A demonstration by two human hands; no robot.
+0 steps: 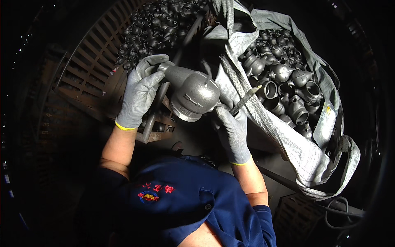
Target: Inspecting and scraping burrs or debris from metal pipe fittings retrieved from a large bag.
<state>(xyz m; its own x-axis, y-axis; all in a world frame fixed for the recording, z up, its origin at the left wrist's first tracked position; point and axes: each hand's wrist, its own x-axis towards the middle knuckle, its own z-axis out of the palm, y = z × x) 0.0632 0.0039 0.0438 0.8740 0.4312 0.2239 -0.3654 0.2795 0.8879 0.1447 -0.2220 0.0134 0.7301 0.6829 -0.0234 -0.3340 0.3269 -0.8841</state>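
A grey cast metal pipe fitting, with a rounded body, a wide open collar and a narrower threaded neck, is held up in front of me between both hands. My gloved left hand has thumb and fingers closed round the threaded neck. On the other side, my gloved right hand is closed on a flat grey metal bar that looks like a file. The bar's pale tip points up and to the right. The right fingertips also meet the fitting's near right side, though their exact grip is partly hidden.
A large white woven sack, holding many similar castings, stands to the right. At the far left, a rusty slatted metal crate sits by a heap of dark castings. A metal tube frame lies behind my left hand.
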